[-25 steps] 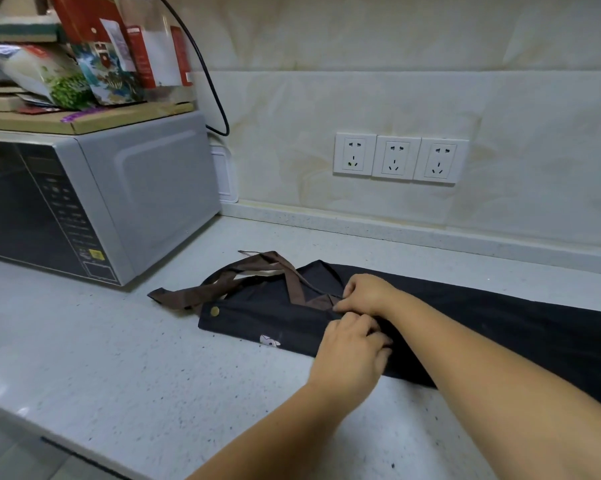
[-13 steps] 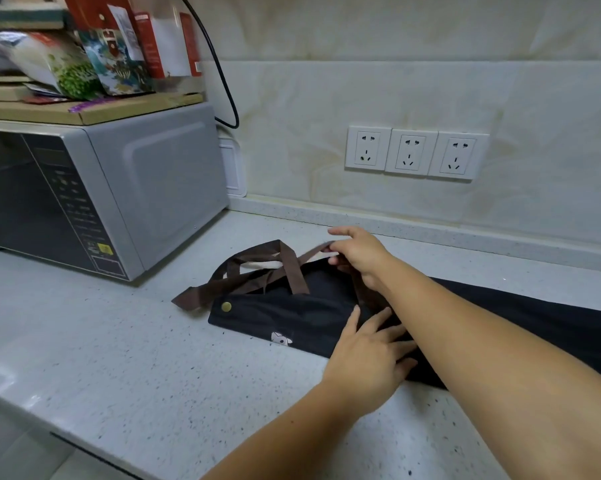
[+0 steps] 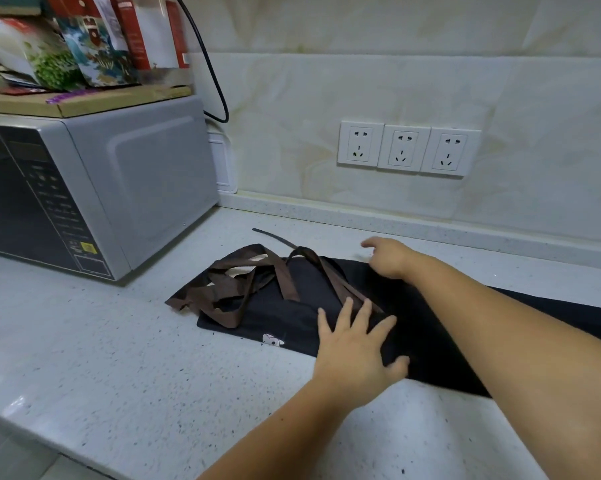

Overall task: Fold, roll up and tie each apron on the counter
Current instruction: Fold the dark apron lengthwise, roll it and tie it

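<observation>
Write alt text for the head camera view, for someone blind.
A person's left hand presses flat on a folded black apron on a white counter, the right hand open at its far edge. Its brown straps lie tangled at one end, near a grey microwave.

what you have, counted

you've got one dark apron (image 3: pixel 285 317) on one counter (image 3: pixel 101 358), two hands – left hand (image 3: pixel 356 351) and right hand (image 3: pixel 389 258) – one microwave (image 3: pixel 119 188), three wall sockets (image 3: pixel 403 147) and one black cable (image 3: pixel 212 71). the brown straps (image 3: pixel 243 282) are too tangled to count, and the stacked packets (image 3: pixel 49 60) too crowded.
</observation>
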A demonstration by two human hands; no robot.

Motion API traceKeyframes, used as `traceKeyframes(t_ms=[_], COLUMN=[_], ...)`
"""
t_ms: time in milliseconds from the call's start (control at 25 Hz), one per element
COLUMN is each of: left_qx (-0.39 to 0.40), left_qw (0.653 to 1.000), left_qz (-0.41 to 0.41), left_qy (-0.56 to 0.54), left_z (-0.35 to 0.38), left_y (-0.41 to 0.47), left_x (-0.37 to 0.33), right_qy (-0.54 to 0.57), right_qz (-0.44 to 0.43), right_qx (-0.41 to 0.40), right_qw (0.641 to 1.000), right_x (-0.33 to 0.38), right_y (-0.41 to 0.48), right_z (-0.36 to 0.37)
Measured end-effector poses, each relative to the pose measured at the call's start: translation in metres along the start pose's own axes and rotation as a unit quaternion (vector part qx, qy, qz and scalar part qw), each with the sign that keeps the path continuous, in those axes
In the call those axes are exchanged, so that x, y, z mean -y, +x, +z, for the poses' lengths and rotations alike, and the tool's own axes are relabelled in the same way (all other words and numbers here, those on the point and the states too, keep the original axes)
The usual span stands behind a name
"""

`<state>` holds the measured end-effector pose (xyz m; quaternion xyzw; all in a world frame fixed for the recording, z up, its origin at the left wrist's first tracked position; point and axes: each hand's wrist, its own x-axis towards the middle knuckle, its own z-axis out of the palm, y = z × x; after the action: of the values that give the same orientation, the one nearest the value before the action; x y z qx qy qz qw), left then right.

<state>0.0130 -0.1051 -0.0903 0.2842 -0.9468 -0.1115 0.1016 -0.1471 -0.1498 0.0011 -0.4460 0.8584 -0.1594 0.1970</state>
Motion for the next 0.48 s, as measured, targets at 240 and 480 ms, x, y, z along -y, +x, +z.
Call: traceKeyframes(t_ms=[240, 480], left_qx=[0.091, 0.088], left_qw=[0.992, 0.993], left_qz=[-0.055, -0.07], left_qy=[0.063, 0.031], left_z=[-0.02, -0.014], left_y=[0.017, 0.011], left_x=[0.004, 0.004], right_qy=[-0.211, -0.175], right_qz=[0.061, -0.074], right_qx=[-0.014, -0.106], right_qw=[0.975, 0.976], right_x=[-0.068, -0.062], right_y=[-0.008, -0.054], right_z=[-0.004, -0.012])
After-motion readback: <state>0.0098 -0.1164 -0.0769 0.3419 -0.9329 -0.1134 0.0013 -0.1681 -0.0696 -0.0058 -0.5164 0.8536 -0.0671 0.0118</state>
